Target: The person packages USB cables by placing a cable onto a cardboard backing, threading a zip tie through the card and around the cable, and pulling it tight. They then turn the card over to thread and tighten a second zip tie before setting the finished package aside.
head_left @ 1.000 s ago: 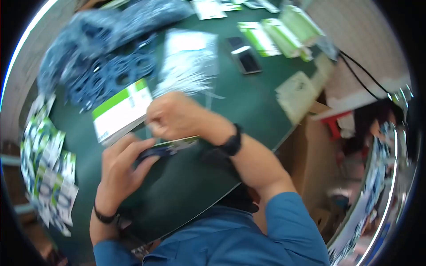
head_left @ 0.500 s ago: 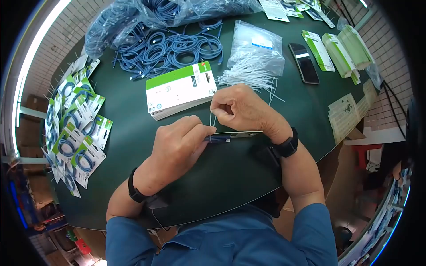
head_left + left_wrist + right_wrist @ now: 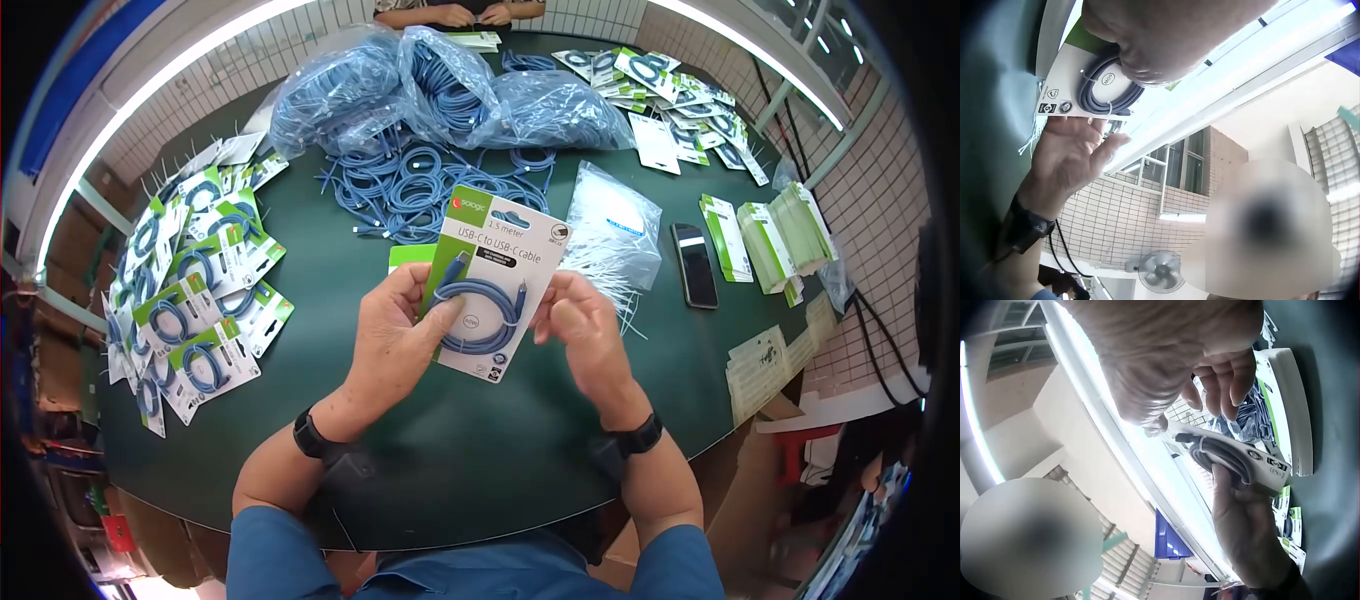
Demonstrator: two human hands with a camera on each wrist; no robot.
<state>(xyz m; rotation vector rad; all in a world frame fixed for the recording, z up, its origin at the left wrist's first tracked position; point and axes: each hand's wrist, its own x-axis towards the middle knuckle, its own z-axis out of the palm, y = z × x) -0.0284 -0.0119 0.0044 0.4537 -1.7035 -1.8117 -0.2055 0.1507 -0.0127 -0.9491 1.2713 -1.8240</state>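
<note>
In the head view my left hand [image 3: 390, 335] holds a white and green USB-C cable card [image 3: 500, 268] in front of me, thumb on its face and fingers behind. A coiled blue cable [image 3: 487, 346] is fastened to the card with white ties, one plug near the top left and the other at the right. At the card's right edge is my right hand [image 3: 590, 335], its fingers loosely bent. The left wrist view shows the right hand [image 3: 1072, 153] with its palm turned up, beside the card's lower edge [image 3: 1069, 78].
Carded cables [image 3: 190, 300] lie heaped at the left, others [image 3: 690, 105] at the far right. Loose blue cables [image 3: 400, 190] and bags of cables [image 3: 340, 95] sit behind. White zip ties [image 3: 605, 285], a phone [image 3: 694, 265] and folded cards [image 3: 770, 250] lie right. Another person's hands [image 3: 455, 15] are opposite.
The card, edge-on half a second ago, is now raised with its face showing. My right hand has let go of the zip tie it pinched and moved to the card's right edge.
</note>
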